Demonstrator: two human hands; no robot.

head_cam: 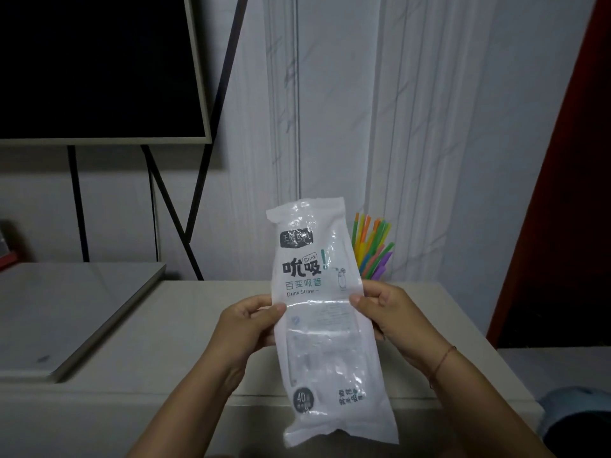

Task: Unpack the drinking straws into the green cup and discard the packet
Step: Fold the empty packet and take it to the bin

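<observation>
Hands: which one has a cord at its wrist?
The right hand, pinching the packet at its right edge: a thin cord circles its wrist. The left hand has a bare wrist.

The packet (317, 292) hides the green cup (only straw tops (372, 246) show).

We hold the white plastic packet (317, 309) upright in front of us above the pale desk (185, 325), one hand at each long edge, about halfway up. Our left hand (244, 328) pinches the left edge with the thumb on the printed front. Our right hand (393, 319) pinches the right edge the same way, and a thin cord bracelet (443, 358) circles that wrist. The front reads "Drink Straw". Behind the packet's upper right edge a bunch of coloured straws (372, 249) fans upward near the wall, their lower ends hidden by the packet and our right hand. At the left lies a flat pale slab (66, 312). A dark screen (99, 61) on a black stand fills the upper left, and a red panel (568, 160) runs down the right edge.
</observation>
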